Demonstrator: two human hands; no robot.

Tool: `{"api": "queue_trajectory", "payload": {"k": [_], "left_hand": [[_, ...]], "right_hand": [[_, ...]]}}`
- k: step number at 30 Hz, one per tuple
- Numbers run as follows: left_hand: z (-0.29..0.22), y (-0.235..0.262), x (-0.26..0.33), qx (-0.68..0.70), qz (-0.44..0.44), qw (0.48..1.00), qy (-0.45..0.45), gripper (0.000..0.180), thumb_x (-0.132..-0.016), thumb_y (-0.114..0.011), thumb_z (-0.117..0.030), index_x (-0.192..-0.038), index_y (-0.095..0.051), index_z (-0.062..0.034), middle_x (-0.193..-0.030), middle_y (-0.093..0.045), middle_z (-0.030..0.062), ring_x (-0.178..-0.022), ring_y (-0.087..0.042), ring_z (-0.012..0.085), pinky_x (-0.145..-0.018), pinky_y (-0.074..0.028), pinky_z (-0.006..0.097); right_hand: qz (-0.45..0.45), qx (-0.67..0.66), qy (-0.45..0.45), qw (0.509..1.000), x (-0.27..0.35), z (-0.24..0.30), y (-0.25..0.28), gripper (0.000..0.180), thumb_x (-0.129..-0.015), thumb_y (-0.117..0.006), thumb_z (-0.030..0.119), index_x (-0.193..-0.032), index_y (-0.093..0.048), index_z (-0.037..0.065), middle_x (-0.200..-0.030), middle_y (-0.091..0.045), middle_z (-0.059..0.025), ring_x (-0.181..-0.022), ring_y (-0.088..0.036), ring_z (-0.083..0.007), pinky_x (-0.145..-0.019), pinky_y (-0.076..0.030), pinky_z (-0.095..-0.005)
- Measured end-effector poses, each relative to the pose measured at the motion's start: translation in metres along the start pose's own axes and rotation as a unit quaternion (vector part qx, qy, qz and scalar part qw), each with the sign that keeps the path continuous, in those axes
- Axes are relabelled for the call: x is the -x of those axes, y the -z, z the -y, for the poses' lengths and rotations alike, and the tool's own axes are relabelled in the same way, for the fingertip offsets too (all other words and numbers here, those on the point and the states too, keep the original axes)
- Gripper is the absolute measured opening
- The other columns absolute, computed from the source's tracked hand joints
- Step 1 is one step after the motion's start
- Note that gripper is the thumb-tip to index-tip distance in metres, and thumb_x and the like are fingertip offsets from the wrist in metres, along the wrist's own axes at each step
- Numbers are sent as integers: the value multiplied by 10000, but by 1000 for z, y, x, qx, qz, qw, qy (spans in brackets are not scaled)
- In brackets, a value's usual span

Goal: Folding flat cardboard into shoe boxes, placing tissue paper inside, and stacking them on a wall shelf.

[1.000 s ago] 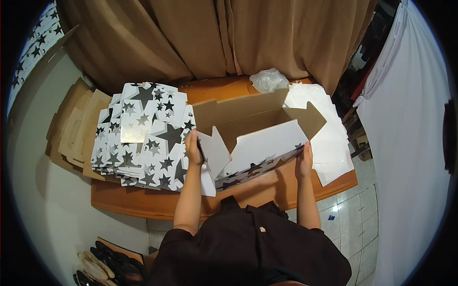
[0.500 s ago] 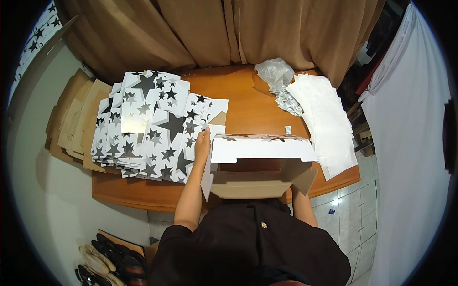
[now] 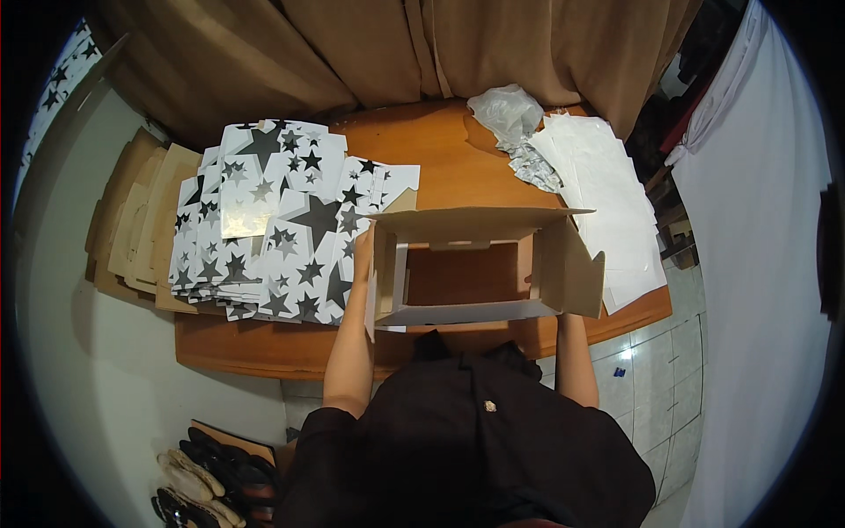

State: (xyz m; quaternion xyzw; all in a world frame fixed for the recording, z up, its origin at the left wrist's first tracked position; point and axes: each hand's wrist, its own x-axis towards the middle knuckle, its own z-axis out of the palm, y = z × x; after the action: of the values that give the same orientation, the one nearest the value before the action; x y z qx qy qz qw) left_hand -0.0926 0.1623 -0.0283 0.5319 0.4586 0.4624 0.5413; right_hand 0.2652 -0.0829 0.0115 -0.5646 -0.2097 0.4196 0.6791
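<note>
Between my hands, over the table's front edge, I hold a cardboard box [image 3: 484, 225] folded into a rectangular frame. It is brown on the inner faces, and the brown tabletop shows through its open middle. My left hand [image 3: 363, 250] is closed on its left side, the fingers partly hidden by the panel. On the right side my right hand [image 3: 528, 281] grips the box; just the fingertips show inside, and the panel hides the rest. Side flaps stick out at both ends. Just left of my left hand lies a stack of star-printed flat boxes [image 3: 308, 220].
Brown cardboard sheets [image 3: 132, 224] lean beyond the stack at the left. White sheets [image 3: 603, 202] are spread on the right of the wooden table [image 3: 246, 346]. A crumpled clear plastic bag [image 3: 508, 117] and small silvery packets [image 3: 533, 167] lie beside them. Shoes [image 3: 207, 480] are at lower left.
The box has been tilted and lifted, so its opening now faces up toward me and the brown inside shows. Both hands have moved with it. My left hand's fingers are more hidden.
</note>
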Motion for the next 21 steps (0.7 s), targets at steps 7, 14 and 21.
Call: {"api": "queue_trajectory", "payload": {"k": [7,14,21], "left_hand": [[23,9,-8,-88,0,994,60,644,-895,-448,-574,-647,-576,7,-623,-544,57,-587,-484,126,-559,-385,283],[-4,-33,18,-261,-37,965,17,651,-931,-321,-531,-877,-681,9,-791,-639,210,-728,-599,338,-751,-449,399],[-37,-30,22,-4,-82,996,36,482,-963,-360,-411,-1013,-650,-29,-665,-487,-9,-586,-463,64,-497,-343,198]], "right_hand": [[8,95,5,995,-16,-5,10,565,-965,-296,492,-1364,-381,102,-1264,-516,-82,-1114,-519,-243,-949,-395,-336],[4,189,20,982,-20,-14,-3,560,-965,-301,489,-1363,-383,104,-1257,-521,-83,-1100,-528,-243,-940,-403,-332],[8,59,59,996,16,45,-53,572,-945,-420,430,-1387,-329,80,-1318,-456,-74,-1170,-453,-201,-968,-352,-304]]}}
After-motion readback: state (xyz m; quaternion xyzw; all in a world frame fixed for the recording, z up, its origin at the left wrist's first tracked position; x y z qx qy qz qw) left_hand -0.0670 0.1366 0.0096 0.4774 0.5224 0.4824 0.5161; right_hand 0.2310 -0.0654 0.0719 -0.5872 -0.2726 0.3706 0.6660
